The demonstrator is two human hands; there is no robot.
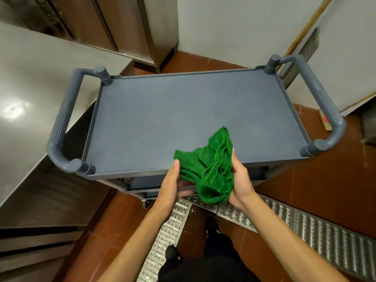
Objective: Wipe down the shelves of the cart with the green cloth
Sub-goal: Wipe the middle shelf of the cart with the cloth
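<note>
- The green cloth (211,165) hung bunched in the lower centre of the frame, over the near edge of the cart (183,110).
- The left hand (173,184) held the cloth's left side, thumb on top and fingers underneath.
- The right hand (240,180) gripped its right side, with the thumb lying along the fabric.
- The cart's grey top shelf filled the middle of the frame, a handle (63,121) at each end.
- A steel table (30,78) stood at the left.
- A metal grate (305,226) ran across the floor at the lower right.
</note>
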